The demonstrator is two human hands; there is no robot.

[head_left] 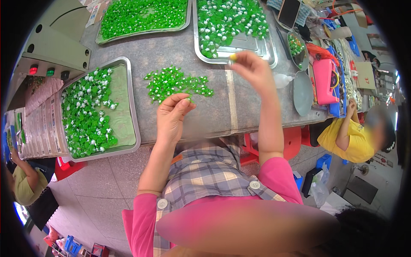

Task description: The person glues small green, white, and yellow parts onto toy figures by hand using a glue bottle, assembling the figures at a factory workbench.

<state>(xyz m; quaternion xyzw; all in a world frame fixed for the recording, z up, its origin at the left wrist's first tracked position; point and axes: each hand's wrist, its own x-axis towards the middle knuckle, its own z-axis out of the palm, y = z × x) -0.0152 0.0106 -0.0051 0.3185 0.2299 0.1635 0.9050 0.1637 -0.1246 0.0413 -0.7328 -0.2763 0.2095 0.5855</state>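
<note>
My left hand [172, 116] is closed in a pinch at the near side of a loose pile of small green pieces with white dots [177, 83]. A small green piece [191, 100] shows at its fingertips. Raised further right is my right hand [255, 73], its thumb and finger pinched together by the near edge of a metal tray [261, 53]. Something yellow [233, 56] covers or sits at a fingertip there, with a small whitish bit below it, too small to name. Green pieces with white balls [231, 21] fill most of that tray.
A second tray [133, 115] of green-and-white pieces stands at the left, beside a machine with coloured buttons [50, 72]. Another tray [145, 19] lies at the back. Rightward are a grey dish [302, 94], a white bottle [281, 80], a phone [289, 13] and a pink container [325, 81]. Co-workers sit on both sides.
</note>
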